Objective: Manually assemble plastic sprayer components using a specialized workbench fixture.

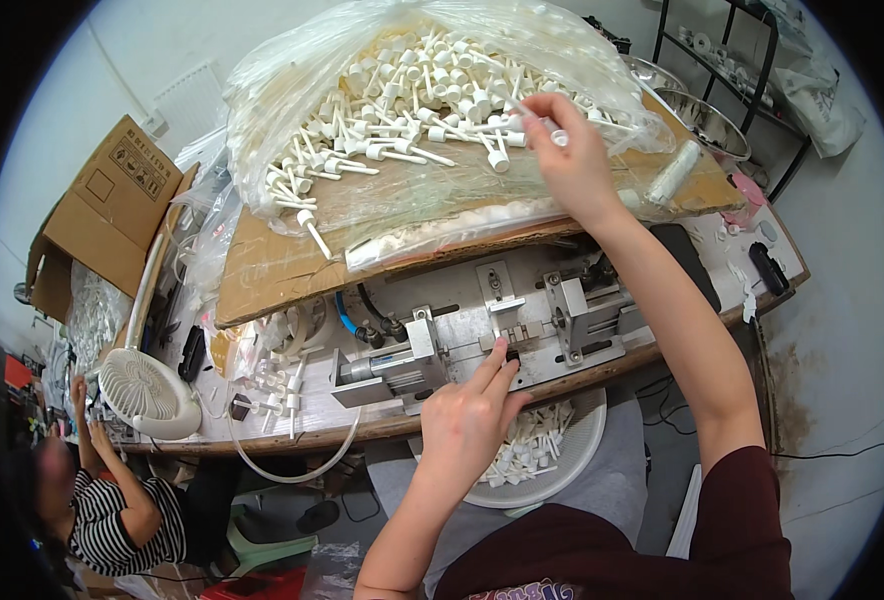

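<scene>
A big heap of white caps with thin stems [402, 95] lies in a clear plastic bag on a cardboard sheet [272, 270]. My right hand [572, 165] is at the heap's right edge, fingers closed around a white capped stem [559, 137]. Below the cardboard, a metal fixture [582, 325] with blocks and cylinders at both sides is set on the workbench. My left hand [462, 425] reaches up to the fixture's middle, index and middle fingers stretched out and touching it near a small metal holder [510, 332]. What lies under those fingertips is hidden.
A white basket [594, 440] of similar pieces sits at my lap. Left are a white fan [147, 392], loose capped stems [292, 395] and a cardboard box [112, 205]. Another person [127, 500] sits far left. A metal bowl [702, 120] and a black shelf [752, 80] stand right.
</scene>
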`<state>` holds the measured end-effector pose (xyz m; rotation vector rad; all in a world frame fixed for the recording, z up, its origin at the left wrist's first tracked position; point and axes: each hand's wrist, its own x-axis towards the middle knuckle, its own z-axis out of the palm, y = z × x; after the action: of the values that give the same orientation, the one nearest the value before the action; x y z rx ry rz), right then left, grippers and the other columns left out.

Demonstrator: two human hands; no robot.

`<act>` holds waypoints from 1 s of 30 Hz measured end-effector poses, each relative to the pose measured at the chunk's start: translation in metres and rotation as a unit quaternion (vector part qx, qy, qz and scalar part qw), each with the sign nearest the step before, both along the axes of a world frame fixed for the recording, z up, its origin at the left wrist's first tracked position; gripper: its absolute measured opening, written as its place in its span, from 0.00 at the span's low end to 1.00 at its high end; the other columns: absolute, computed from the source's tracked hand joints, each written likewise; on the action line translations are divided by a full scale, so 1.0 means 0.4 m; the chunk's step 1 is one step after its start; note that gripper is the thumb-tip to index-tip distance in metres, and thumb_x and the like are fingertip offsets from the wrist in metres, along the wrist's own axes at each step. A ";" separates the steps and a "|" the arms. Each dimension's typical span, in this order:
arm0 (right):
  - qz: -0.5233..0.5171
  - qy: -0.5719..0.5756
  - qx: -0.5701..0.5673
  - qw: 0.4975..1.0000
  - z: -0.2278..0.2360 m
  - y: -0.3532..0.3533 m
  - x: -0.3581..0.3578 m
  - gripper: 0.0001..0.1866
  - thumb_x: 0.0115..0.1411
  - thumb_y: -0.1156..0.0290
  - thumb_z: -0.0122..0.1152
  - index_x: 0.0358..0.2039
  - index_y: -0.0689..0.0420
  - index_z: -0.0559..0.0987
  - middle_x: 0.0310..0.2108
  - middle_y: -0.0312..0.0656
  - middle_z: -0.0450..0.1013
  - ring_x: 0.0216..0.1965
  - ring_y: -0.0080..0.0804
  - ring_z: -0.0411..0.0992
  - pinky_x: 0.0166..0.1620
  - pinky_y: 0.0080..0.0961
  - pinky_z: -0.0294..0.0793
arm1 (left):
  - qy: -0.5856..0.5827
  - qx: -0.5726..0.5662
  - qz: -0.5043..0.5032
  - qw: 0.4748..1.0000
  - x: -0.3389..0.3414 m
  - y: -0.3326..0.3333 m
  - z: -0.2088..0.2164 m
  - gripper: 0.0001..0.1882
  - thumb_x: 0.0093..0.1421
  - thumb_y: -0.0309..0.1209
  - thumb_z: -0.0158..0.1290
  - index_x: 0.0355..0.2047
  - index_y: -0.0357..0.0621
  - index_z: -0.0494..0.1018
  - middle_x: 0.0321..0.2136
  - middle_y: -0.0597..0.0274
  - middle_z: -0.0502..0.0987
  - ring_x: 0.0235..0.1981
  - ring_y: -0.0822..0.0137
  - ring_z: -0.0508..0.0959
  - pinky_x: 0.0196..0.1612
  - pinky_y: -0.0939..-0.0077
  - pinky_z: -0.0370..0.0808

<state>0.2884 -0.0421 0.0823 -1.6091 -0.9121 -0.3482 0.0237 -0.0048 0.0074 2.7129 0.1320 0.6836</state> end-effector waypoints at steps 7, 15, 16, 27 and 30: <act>0.155 0.081 0.029 0.984 -0.009 -0.140 -0.330 0.10 0.66 0.75 0.55 0.46 0.62 0.75 0.40 0.39 0.76 0.38 0.24 0.74 0.42 0.22 0.74 | -0.196 -0.368 -0.001 0.909 0.002 -0.010 0.098 0.27 0.55 0.16 0.61 0.57 0.36 0.71 0.42 0.56 0.79 0.34 0.73 0.80 0.35 0.81 0.80; 0.244 0.359 0.037 0.900 -0.173 -0.250 -0.466 0.11 0.69 0.77 0.51 0.50 0.65 0.74 0.47 0.46 0.76 0.43 0.25 0.76 0.45 0.22 0.78 | -0.144 -0.398 -0.006 0.906 -0.036 -0.013 0.019 0.16 0.52 0.17 0.65 0.42 0.34 0.77 0.36 0.56 0.79 0.37 0.68 0.83 0.40 0.76 0.84; 0.259 0.355 0.038 0.898 -0.191 -0.258 -0.461 0.10 0.70 0.75 0.50 0.49 0.65 0.73 0.47 0.47 0.77 0.40 0.23 0.76 0.42 0.20 0.78 | -0.135 -0.381 -0.006 0.915 -0.038 -0.018 0.027 0.15 0.51 0.18 0.66 0.40 0.35 0.78 0.36 0.56 0.80 0.36 0.67 0.83 0.38 0.76 0.83; 0.203 0.387 0.026 0.899 -0.211 -0.312 -0.434 0.09 0.70 0.74 0.46 0.48 0.63 0.66 0.32 0.44 0.77 0.19 0.12 0.63 0.23 0.11 0.62 | -0.030 0.073 -0.022 0.997 -0.027 0.004 -0.038 0.14 0.53 0.22 0.62 0.42 0.36 0.80 0.49 0.55 0.80 0.27 0.67 0.80 0.29 0.75 0.74; 0.214 0.437 0.057 0.872 -0.199 -0.316 -0.435 0.10 0.70 0.74 0.47 0.49 0.63 0.66 0.31 0.44 0.76 0.18 0.11 0.61 0.22 0.11 0.60 | 0.008 0.108 -0.008 0.994 -0.014 0.000 -0.011 0.13 0.54 0.25 0.61 0.41 0.37 0.80 0.48 0.55 0.81 0.22 0.69 0.79 0.27 0.77 0.72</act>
<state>0.1144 -0.1684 0.0025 -1.1993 -0.4874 0.6010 0.0180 -0.0046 0.0032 2.9225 0.0430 0.7102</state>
